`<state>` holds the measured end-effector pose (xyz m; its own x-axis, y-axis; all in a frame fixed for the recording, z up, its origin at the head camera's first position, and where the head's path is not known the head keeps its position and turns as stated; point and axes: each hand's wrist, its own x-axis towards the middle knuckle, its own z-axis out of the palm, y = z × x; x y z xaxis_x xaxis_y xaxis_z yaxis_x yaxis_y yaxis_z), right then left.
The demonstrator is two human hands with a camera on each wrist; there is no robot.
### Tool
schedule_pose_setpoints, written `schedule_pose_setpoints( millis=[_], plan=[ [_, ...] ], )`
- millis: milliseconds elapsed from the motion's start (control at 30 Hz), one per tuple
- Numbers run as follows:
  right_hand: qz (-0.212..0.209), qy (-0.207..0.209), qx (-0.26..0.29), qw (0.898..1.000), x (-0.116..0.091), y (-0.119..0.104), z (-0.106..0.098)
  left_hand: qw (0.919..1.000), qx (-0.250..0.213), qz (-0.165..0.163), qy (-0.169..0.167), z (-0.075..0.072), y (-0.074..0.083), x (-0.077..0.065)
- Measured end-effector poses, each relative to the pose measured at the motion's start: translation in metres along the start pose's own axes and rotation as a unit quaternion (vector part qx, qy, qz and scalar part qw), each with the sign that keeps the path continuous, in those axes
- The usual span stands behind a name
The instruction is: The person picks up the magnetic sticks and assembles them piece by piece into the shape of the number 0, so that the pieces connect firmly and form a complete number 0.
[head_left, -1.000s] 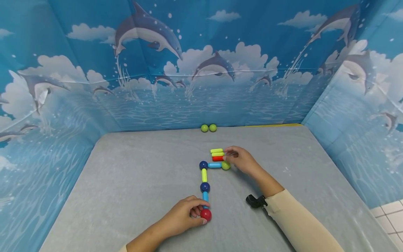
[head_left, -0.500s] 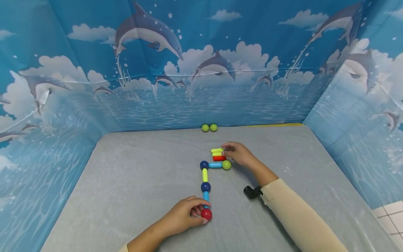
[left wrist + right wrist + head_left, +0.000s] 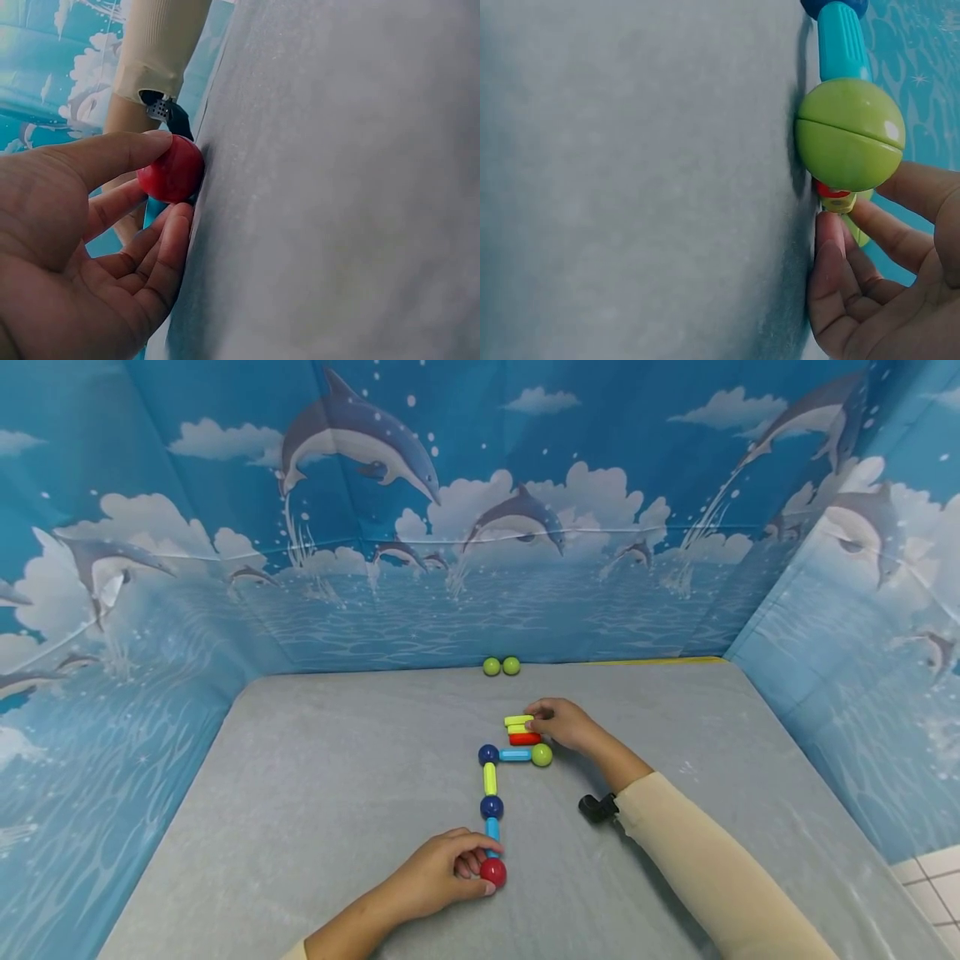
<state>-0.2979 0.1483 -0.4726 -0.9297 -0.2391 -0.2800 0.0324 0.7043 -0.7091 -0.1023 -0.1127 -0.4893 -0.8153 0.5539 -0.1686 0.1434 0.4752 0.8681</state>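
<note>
My left hand point(image 3: 438, 875) holds a red ball point(image 3: 493, 872) between thumb and fingers at the near end of a chain of magnetic sticks and balls. From it run a light blue stick point(image 3: 492, 828), a dark blue ball point(image 3: 492, 807), a yellow stick point(image 3: 491, 779) and another dark blue ball point(image 3: 488, 754). There the chain turns right through a blue stick point(image 3: 516, 755) to a green ball point(image 3: 542, 755). Just beyond, my right hand point(image 3: 566, 724) pinches the right end of a yellow stick point(image 3: 517, 729), which lies between another yellow stick point(image 3: 517, 720) and a red stick point(image 3: 524, 739).
Two green balls point(image 3: 501, 667) sit side by side at the table's far edge. A grey cloth covers the table point(image 3: 337, 777). Dolphin-print curtains point(image 3: 450, 610) stand behind it and at both sides. A black device point(image 3: 597, 808) is on the right wrist.
My right hand has shifted slightly away from me, its thumb going from the red stick to the yellow one. My left hand keeps its hold on the red ball.
</note>
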Motion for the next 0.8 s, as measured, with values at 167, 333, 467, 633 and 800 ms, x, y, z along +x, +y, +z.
schedule_pose_setpoints(
  millis=[167,333,467,633,800],
  plan=[
    [0.009,-0.002,-0.007,1.0,0.004,-0.0007,0.0001,0.9999,-0.013,-0.006,-0.004,-0.0002,-0.0003,0.0004],
    [0.014,-0.001,-0.004,1.0,0.0079,-0.0015,0.0008,0.9997,-0.025,-0.005,-0.004,-0.0011,-0.0006,0.0004],
    [0.021,0.001,0.011,1.0,0.01,-0.0025,0.001,0.9996,-0.029,-0.004,-0.003,-0.003,0.0007,0.0001],
    [0.027,0.002,0.012,1.0,0.0102,-0.0036,0.0007,0.9994,-0.032,-0.014,-0.005,-0.0042,0.0013,0.0004],
    [0.031,0.005,0.016,0.999,0.0087,-0.0039,-0.0012,0.9994,-0.03,-0.016,-0.007,-0.0036,-0.0014,0.0014]
  ],
)
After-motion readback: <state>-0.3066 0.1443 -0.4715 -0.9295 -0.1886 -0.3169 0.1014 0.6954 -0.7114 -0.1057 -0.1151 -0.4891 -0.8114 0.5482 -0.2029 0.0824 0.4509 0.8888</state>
